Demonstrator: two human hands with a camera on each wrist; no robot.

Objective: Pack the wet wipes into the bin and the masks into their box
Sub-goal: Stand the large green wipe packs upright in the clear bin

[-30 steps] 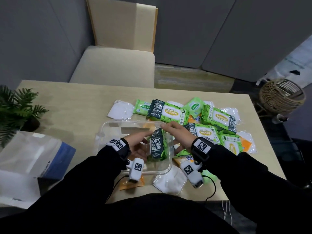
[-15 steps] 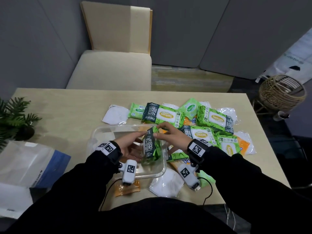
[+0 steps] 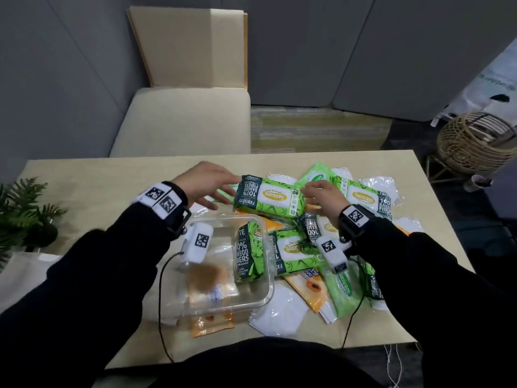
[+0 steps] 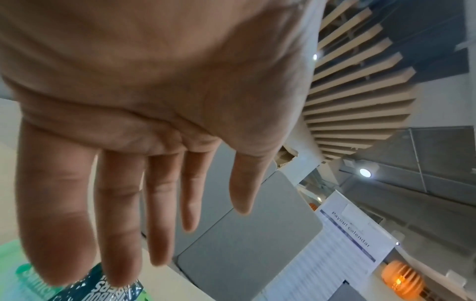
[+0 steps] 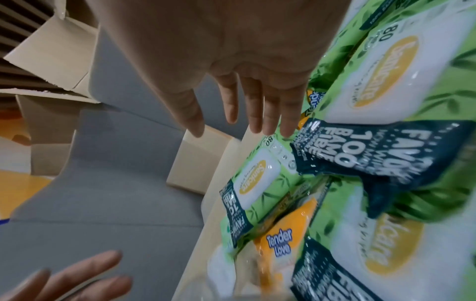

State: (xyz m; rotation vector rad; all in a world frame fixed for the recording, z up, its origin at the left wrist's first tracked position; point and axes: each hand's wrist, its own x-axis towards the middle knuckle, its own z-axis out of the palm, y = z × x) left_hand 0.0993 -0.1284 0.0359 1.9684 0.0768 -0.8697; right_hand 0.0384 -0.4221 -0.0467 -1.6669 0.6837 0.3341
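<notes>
Beige table carries scattered masks beside the clear bin; left hand and right hand, fingers spread, flank one wipes pack.

I'm getting soft, even indoor light, and my arms are casting only faint shadows on the table. Glare is glinting off the wipes and the bin. Both wrist views are bending hard at the edges, with near fingers smearing out of focus.
</notes>
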